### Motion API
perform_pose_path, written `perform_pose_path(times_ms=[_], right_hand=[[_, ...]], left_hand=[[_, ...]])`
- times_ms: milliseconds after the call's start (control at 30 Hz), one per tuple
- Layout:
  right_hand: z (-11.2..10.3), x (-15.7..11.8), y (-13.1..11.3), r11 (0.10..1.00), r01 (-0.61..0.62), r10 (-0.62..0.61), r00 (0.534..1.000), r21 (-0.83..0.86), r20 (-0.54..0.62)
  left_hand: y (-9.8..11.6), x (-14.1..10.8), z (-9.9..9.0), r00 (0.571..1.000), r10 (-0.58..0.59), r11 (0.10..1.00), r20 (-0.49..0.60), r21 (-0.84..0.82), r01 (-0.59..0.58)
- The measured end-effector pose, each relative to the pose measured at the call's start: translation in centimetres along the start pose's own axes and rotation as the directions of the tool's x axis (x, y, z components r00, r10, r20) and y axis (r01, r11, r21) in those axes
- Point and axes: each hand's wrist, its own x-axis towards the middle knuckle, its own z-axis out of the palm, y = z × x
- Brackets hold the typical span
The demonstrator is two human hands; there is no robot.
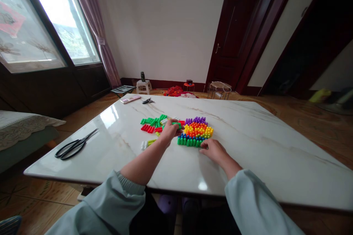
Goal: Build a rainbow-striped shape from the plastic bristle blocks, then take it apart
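Note:
Small, rounded plastic pegs stand upright in a tight block, in bands of purple, orange and yellow, blue, and a front row of green pegs. My left hand is closed on green pegs just left of the block. My right hand has its fingers pressed together at the right end of the front green row, touching the last green peg. Left of the block lie loose green pegs, red pegs and white pegs, partly hidden by my left arm.
Black-handled scissors lie at the left of the white marble-patterned table. A pink phone-like flat object and a small dark tool rest near the far edge. Stools stand beyond, by the wall.

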Motion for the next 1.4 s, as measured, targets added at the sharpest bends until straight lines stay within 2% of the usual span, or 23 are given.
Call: perform_pose_path(times_ms=[133,300,400,533,667,833,1033,1133,1233,1400], right_hand=[[0.3,0.3,-0.2,1.0,0.003,-0.003,1.0,-0.013,0.013],[0.3,0.2,-0.8,0.999,0.006,-0.006,1.0,0.037,-0.009],[0.2,0.5,-2.0,0.98,0.058,-0.034,0.991,0.188,-0.128],[0.1,1.1,-4.2,0.905,0.192,-0.059,0.94,0.38,-0.336],[0.0,1.4,-5.3,0.885,0.341,-0.169,0.869,0.316,-0.466],[0.2,1.6,-5.1,0.934,0.279,-0.159,0.883,0.223,-0.441],[0.4,1.7,-4.8,0.903,0.279,-0.133,0.905,0.328,-0.403],[0.5,1.6,-4.8,0.896,0.302,-0.157,0.901,0.325,-0.405],[0.6,1.6,-4.8,0.887,0.31,-0.161,0.902,0.342,-0.4],[0.3,1.4,-4.8,0.871,0.293,-0.12,0.906,0.395,-0.406]], left_hand=[[0.2,0.0,0.2,0.998,-0.036,0.995,0.049,-0.088,0.04],[-0.1,-0.2,0.4,0.99,-0.094,0.995,0.107,-0.029,0.098],[-0.7,-0.1,0.4,0.987,-0.062,0.998,0.15,0.008,0.061],[-1.1,-0.1,0.2,0.981,-0.001,0.998,0.193,0.06,-0.011],[-1.1,-0.2,0.0,0.966,0.09,0.978,0.241,0.16,-0.131],[-1.5,0.1,-0.2,0.955,0.191,0.939,0.227,0.24,-0.245],[-1.3,0.0,-0.2,0.899,0.306,0.805,0.313,0.42,-0.42],[-1.1,-0.2,-0.1,0.903,0.317,0.804,0.29,0.422,-0.418],[-1.2,-0.2,0.0,0.918,0.302,0.847,0.258,0.37,-0.383],[-1.2,-0.1,0.1,0.931,0.248,0.921,0.268,0.232,-0.313]])
